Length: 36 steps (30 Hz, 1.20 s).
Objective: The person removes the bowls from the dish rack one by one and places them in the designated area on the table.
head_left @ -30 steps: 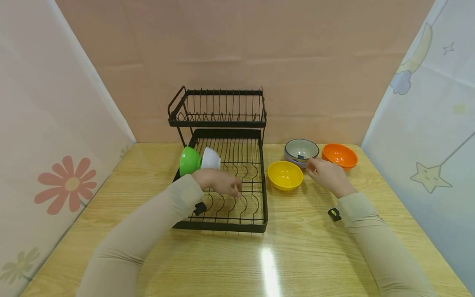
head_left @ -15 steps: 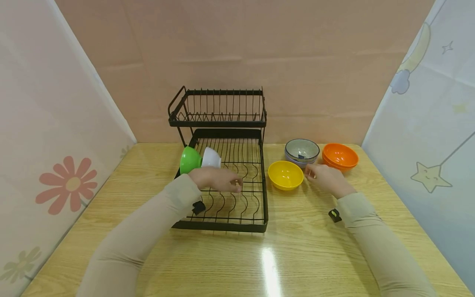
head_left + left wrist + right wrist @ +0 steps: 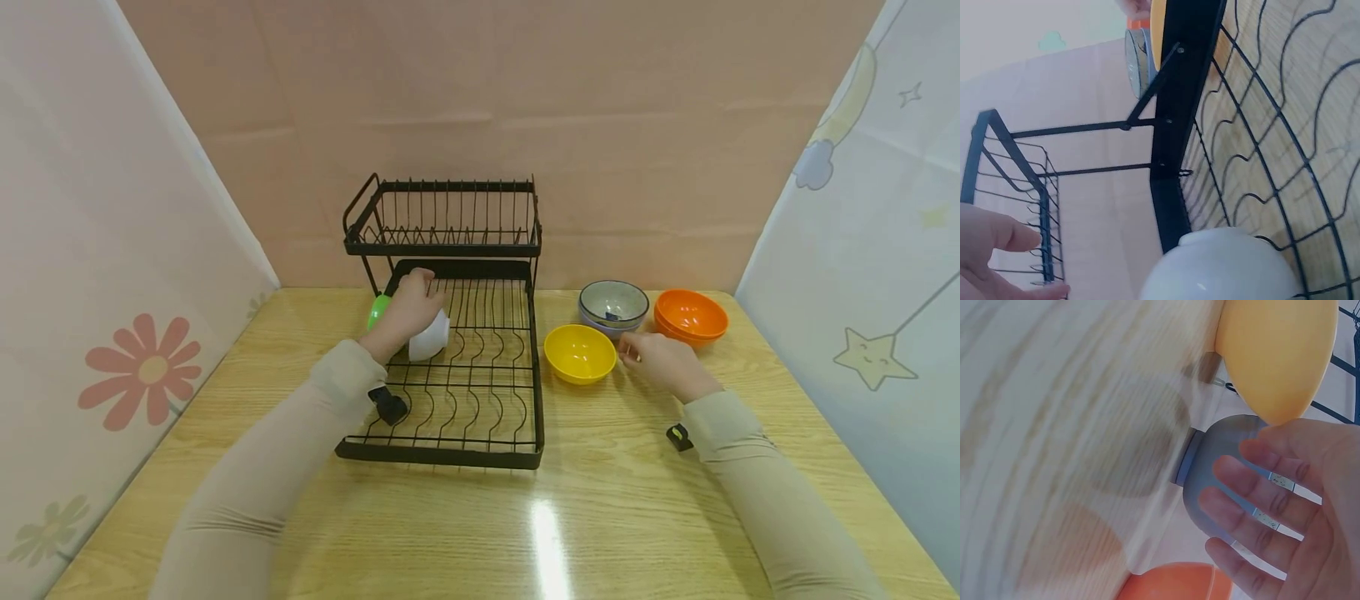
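My left hand [image 3: 408,312] is over the left side of the black dish rack [image 3: 438,457], loosely bent and holding nothing. Below it a white bowl [image 3: 430,337] stands on its side in the lower tier. A green bowl [image 3: 378,308] beside that one is mostly hidden by the hand. The left wrist view shows the white bowl's rounded outside [image 3: 1222,272] under the thumb and fingers, apart from them. My right hand [image 3: 663,362] is beside a yellow bowl [image 3: 580,354], fingers spread and slightly bent. In the right wrist view a fingertip is close to the yellow bowl's rim [image 3: 1282,362]; contact is unclear.
Behind the yellow bowl, a grey bowl with a dark rim [image 3: 613,302] is stacked in a lavender bowl [image 3: 609,328]. Stacked orange bowls [image 3: 690,315] stand at the back right of the wooden table [image 3: 622,517]. The rack's raised upper tier [image 3: 442,249] is at the back.
My left hand has moved back and left from over the rack's middle to above the white and green bowls. My right hand has dropped slightly nearer the yellow bowl.
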Available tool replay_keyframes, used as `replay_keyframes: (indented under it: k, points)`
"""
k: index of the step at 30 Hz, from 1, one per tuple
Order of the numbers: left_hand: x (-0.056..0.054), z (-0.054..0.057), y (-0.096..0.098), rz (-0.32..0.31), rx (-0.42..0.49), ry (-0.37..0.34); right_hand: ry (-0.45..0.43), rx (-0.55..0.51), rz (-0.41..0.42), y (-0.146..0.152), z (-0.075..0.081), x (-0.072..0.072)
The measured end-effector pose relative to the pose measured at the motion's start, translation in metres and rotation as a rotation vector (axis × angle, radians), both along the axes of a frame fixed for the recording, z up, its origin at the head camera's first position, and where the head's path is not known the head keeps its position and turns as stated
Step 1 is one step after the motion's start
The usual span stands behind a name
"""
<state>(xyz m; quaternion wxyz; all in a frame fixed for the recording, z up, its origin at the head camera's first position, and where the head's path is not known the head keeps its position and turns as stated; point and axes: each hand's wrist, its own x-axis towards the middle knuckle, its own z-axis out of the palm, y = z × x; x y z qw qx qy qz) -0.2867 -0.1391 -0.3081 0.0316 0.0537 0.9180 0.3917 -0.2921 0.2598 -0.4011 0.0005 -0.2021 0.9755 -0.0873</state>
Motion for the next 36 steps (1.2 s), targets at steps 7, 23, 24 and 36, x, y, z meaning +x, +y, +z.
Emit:
replay_keyframes:
  k: [7, 23, 24, 36]
  points:
    - [-0.004, -0.006, -0.006, 0.102, 0.023, -0.191, 0.015, 0.010, 0.009, -0.001, -0.002, -0.002]
    - [-0.015, -0.033, 0.000, 0.145, 0.054, -0.365, 0.064, 0.013, 0.026, -0.001, -0.002, -0.002]
    - [-0.016, -0.034, 0.000, 0.149, 0.053, -0.367, 0.064, 0.015, 0.027, -0.001, -0.002, -0.002]
    - [-0.020, -0.039, -0.006, 0.169, 0.099, -0.348, 0.070, 0.020, 0.027, -0.001, -0.002, -0.001]
